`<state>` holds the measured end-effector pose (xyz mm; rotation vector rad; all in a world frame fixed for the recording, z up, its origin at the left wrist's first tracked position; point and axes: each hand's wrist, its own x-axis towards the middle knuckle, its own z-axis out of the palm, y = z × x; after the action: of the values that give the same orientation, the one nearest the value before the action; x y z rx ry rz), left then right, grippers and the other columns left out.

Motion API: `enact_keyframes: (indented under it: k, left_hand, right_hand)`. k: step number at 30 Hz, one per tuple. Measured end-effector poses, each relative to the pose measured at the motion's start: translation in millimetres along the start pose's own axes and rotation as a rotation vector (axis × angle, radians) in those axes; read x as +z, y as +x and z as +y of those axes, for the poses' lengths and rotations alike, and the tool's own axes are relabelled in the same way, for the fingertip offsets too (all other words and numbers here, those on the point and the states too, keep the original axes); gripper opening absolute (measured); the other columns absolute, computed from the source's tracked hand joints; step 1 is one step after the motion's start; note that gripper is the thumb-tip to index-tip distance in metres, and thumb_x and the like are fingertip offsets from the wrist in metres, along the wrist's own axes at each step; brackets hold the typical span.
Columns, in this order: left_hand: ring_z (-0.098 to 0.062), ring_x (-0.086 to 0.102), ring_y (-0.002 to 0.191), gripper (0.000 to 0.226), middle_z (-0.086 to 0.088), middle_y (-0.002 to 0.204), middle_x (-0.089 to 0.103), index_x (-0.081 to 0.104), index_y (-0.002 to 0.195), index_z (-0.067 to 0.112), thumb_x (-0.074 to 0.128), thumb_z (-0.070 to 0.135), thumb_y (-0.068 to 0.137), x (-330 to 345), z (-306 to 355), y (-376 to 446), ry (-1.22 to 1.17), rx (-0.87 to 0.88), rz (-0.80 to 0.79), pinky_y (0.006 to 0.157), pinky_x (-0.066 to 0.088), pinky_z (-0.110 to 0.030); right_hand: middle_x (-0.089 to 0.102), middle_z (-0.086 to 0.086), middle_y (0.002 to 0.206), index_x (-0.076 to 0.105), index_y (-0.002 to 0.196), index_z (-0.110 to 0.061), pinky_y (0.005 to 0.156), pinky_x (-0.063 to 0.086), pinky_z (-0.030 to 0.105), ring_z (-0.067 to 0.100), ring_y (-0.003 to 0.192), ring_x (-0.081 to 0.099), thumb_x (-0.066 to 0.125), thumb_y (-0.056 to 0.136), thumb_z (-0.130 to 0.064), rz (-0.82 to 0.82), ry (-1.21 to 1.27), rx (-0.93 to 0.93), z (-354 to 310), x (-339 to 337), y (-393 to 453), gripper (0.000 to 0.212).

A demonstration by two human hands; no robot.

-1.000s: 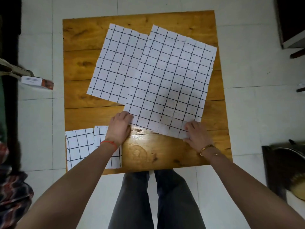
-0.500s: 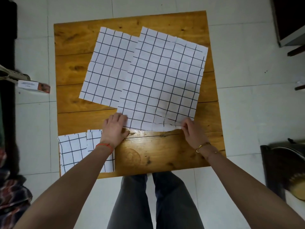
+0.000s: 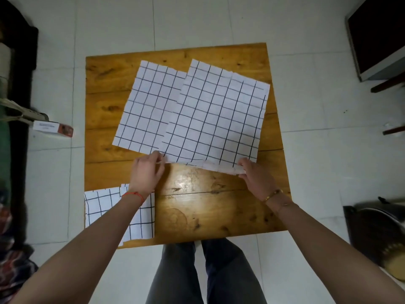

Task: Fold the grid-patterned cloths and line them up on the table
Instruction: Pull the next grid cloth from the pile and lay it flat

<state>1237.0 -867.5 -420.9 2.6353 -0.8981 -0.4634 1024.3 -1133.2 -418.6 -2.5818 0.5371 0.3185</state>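
Two white cloths with black grid lines lie open on the wooden table (image 3: pixel 197 211). The right cloth (image 3: pixel 217 119) overlaps the left cloth (image 3: pixel 149 106). My left hand (image 3: pixel 146 172) pinches the right cloth's near left corner. My right hand (image 3: pixel 255 174) pinches its near right corner, and that near edge is lifted and curling off the wood. A folded grid cloth (image 3: pixel 103 207) rests at the table's near left corner, partly hidden under my left forearm.
A small white and red box (image 3: pixel 53 128) lies on the tiled floor left of the table. Dark furniture (image 3: pixel 377 36) stands at the far right, and a dark object (image 3: pixel 377 233) sits by the near right. My legs show below the table's near edge.
Both hands went from pressing flat on the right cloth's near edge to pinching its corners. That edge has risen off the table and started to curl. The view has shifted a little.
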Motion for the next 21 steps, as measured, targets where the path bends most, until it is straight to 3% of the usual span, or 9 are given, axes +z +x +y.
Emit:
enact_keyframes:
  k: [5, 8, 13, 16, 18, 21]
  left_hand:
    - [-0.02, 0.063, 0.071, 0.005, 0.003, 0.076, 0.066, 0.058, 0.091, 0.02, 0.06, 0.016, 0.091, -60, 7, 14, -0.087, 0.092, 0.094, 0.079, 0.051, -0.04]
    - [-0.016, 0.065, 0.076, 0.006, 0.005, 0.085, 0.07, 0.06, 0.094, 0.022, 0.06, 0.017, 0.092, -102, 14, 20, -0.127, 0.121, 0.145, 0.079, 0.052, -0.042]
    - [-0.017, 0.066, 0.086, 0.014, -0.001, 0.096, 0.072, 0.067, 0.103, 0.014, 0.062, 0.011, 0.091, -175, 40, 23, -0.165, 0.163, 0.263, 0.073, 0.05, -0.028]
    - [-0.016, 0.066, 0.09, 0.015, -0.002, 0.099, 0.072, 0.068, 0.105, 0.013, 0.063, 0.013, 0.091, -215, 54, 24, -0.218, 0.149, 0.322, 0.076, 0.052, -0.029]
    - [-0.015, 0.066, 0.091, 0.013, 0.005, 0.098, 0.072, 0.069, 0.101, 0.016, 0.066, 0.014, 0.089, -243, 60, 22, -0.221, 0.172, 0.358, 0.078, 0.05, -0.026]
    - [-0.006, 0.065, 0.088, 0.013, 0.03, 0.086, 0.064, 0.068, 0.093, 0.027, 0.07, 0.016, 0.086, -282, 70, 23, -0.245, 0.229, 0.4, 0.078, 0.047, -0.015]
  right_hand:
    - [0.062, 0.006, 0.103, 0.053, 0.105, -0.013, 0.064, 0.049, 0.029, 0.021, 0.084, 0.059, 0.049, 0.095, -0.014, 0.071, -0.035, -0.021, -18, -47, 12, 0.011]
    - [0.062, 0.007, 0.094, 0.056, 0.1, -0.012, 0.065, 0.043, 0.027, 0.022, 0.083, 0.058, 0.043, 0.098, -0.017, 0.17, -0.005, -0.044, -32, -89, 22, 0.014]
    - [0.063, 0.008, 0.089, 0.058, 0.093, -0.01, 0.07, 0.042, 0.03, 0.024, 0.085, 0.056, 0.041, 0.099, -0.019, 0.308, -0.002, -0.071, -64, -168, 34, 0.02]
    - [0.064, 0.009, 0.087, 0.059, 0.088, -0.008, 0.068, 0.043, 0.031, 0.026, 0.085, 0.057, 0.047, 0.096, -0.016, 0.374, 0.057, -0.071, -78, -212, 40, 0.016]
    - [0.065, 0.009, 0.088, 0.06, 0.089, -0.008, 0.07, 0.043, 0.032, 0.027, 0.087, 0.057, 0.051, 0.094, -0.016, 0.398, 0.077, -0.082, -90, -241, 38, 0.013]
    - [0.066, 0.01, 0.087, 0.062, 0.092, -0.009, 0.072, 0.045, 0.033, 0.028, 0.086, 0.059, 0.054, 0.091, -0.015, 0.447, 0.108, -0.088, -100, -276, 36, 0.01]
